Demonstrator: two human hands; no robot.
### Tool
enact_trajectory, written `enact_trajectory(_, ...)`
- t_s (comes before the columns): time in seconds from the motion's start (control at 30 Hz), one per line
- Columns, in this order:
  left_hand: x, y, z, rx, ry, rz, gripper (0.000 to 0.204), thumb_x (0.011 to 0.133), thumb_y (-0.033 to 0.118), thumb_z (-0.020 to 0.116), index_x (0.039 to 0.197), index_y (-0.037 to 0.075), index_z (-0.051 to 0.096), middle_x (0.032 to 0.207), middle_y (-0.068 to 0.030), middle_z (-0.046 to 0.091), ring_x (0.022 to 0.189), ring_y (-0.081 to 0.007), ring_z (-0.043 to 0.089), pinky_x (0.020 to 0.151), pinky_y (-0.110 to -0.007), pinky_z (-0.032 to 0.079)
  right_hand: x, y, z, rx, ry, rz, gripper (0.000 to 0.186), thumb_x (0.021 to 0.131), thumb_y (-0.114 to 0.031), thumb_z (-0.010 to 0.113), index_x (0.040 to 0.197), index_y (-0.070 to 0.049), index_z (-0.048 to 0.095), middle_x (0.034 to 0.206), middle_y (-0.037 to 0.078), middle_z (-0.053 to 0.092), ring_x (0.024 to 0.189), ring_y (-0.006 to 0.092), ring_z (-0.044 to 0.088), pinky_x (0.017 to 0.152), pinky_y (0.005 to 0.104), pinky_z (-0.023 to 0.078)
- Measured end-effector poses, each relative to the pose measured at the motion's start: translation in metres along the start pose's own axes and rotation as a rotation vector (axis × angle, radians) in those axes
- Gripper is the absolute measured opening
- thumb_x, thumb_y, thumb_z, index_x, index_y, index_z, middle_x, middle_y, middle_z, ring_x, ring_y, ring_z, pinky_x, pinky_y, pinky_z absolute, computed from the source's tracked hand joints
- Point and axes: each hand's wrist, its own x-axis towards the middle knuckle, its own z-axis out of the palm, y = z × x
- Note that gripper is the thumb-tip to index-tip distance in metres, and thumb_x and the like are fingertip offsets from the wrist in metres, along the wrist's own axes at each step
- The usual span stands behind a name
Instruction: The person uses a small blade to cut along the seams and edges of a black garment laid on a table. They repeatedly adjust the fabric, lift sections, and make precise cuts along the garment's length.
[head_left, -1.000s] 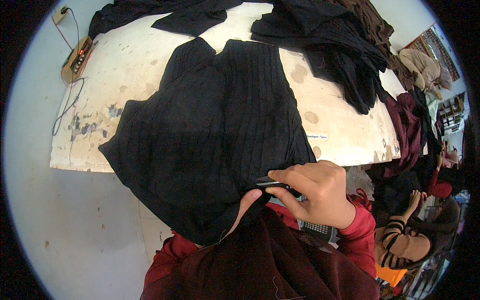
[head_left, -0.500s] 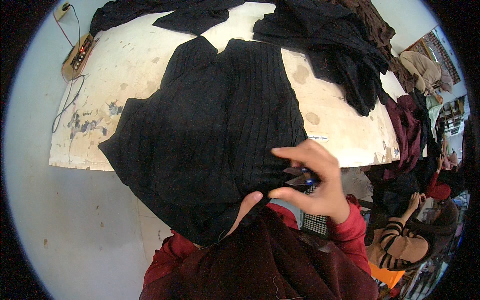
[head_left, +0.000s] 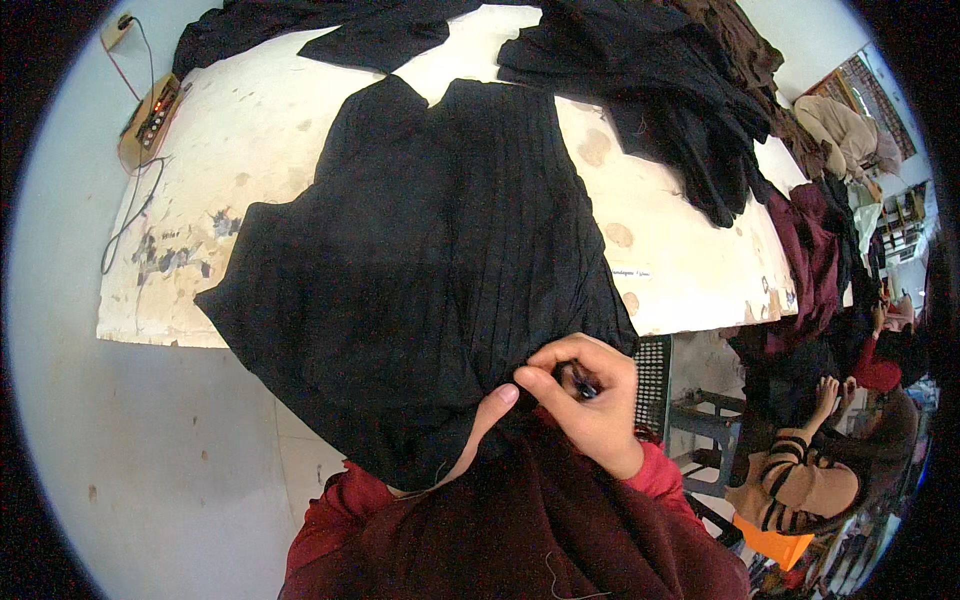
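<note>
Since the earlier frame, the right hand [head_left: 592, 400] has shifted down and left, its parted thumb and forefinger now meeting low centre. Small dark metal snips [head_left: 580, 385] sit in its curled palm; whether the fingertips pinch cloth or thread is too fine to tell. Just beside, the left hand [head_left: 485, 425] grasps the black pleated cloth garment [head_left: 400, 270], which fills the frame's centre; a taut edge and blades clear of the pleats would serve best. Beyond spreads the stained cream tabletop [head_left: 700, 285].

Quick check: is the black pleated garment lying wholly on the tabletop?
No, the black pleated garment extends past the near edge of the pale tabletop, where the left hand grips its lower part.
</note>
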Motion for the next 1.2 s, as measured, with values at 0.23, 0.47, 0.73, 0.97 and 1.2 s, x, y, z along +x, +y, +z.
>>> enact_trajectory(0.23,-0.001,-0.004,0.004,0.048,0.11,0.106,0.049,0.089,0.024,0.068,0.128,-0.001,0.052,0.129,-0.0167,0.056,0.117,-0.0299,0.053,0.105,-0.039,0.037,-0.001,0.026,0.006,0.156,-0.071,0.168,0.012,0.081,-0.011,0.075,0.083,-0.002,0.067,0.066,-0.005,0.058,0.049,0.0009,0.039,0.044,0.0193,0.027)
enact_trajectory(0.47,0.002,-0.003,0.001,0.046,0.1,0.035,0.06,0.084,0.029,0.073,0.129,-0.004,0.05,0.13,-0.0184,0.054,0.119,-0.0303,0.052,0.106,-0.038,0.036,-0.002,0.031,-0.002,0.634,-0.163,0.355,0.02,0.082,-0.009,0.074,0.1,-0.004,0.066,0.072,-0.007,0.056,0.054,-0.0012,0.038,0.049,0.0165,0.028)
enact_trajectory(0.73,0.002,-0.018,0.004,0.102,0.181,0.075,0.042,0.085,0.01,0.07,0.123,0.0,0.055,0.124,-0.013,0.058,0.11,-0.0261,0.056,0.097,-0.037,0.044,0.001,0.012,-0.027,-0.22,-0.078,-0.291,0.038,0.072,-0.016,0.08,0.105,-0.003,0.068,0.084,0.011,0.069,0.065,0.018,0.066,0.061,0.0263,0.05)
enact_trajectory(0.97,0.002,-0.009,0.003,0.079,0.147,0.095,0.04,0.084,0.007,0.069,0.122,0.0,0.056,0.12,-0.0128,0.06,0.108,-0.0252,0.057,0.096,-0.036,0.045,0.001,0.003,-0.025,-0.379,-0.037,-0.389,0.022,0.074,-0.017,0.079,0.092,-0.005,0.071,0.076,0.01,0.07,0.06,0.0231,0.067,0.053,0.0304,0.05)
enact_trajectory(1.2,0.0,-0.024,0.007,-0.016,0.173,0.034,0.039,0.084,0.007,0.069,0.12,0.0,0.057,0.119,-0.0116,0.061,0.106,-0.0242,0.058,0.095,-0.036,0.045,0.002,0.003,-0.026,-0.449,-0.064,-0.403,0.021,0.075,-0.017,0.078,0.091,-0.005,0.071,0.075,0.008,0.07,0.058,0.0217,0.067,0.051,0.0305,0.048)
